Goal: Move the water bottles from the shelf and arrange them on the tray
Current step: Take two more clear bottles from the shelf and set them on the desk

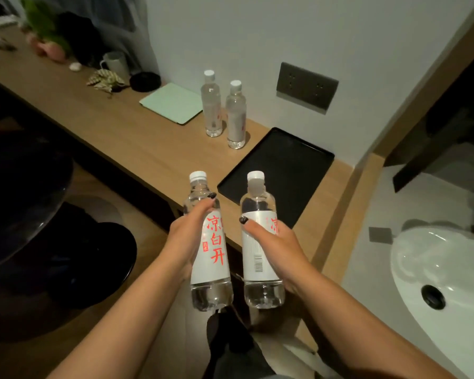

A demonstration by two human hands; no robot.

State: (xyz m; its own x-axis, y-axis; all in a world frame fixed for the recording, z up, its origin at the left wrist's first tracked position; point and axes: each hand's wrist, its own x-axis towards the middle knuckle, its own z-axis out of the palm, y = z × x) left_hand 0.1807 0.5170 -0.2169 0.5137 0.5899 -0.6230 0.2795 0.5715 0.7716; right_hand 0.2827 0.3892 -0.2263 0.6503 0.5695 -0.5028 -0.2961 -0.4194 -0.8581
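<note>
My left hand (pixel 188 231) grips a clear water bottle (pixel 212 272) with a white label and red characters, held upright in front of the wooden shelf (pixel 115 127). My right hand (pixel 271 244) grips a second water bottle (pixel 259 203) of the same kind beside it, barcode facing me. Both bottles hang in the air just short of the shelf's front edge. A black rectangular tray (pixel 293 165) lies on the shelf just beyond the right bottle, with nothing on it. Two more bottles, one (pixel 211 105) behind the other (pixel 236 116), stand on the shelf left of the tray.
A pale green flat pad (pixel 173 102) lies left of the standing bottles, with a black round object (pixel 145 81), a white mug (pixel 115 64) and a pink plant pot (pixel 52 49) farther along. A grey socket panel (pixel 307 86) is on the wall. A white basin (pixel 443 283) sits at right.
</note>
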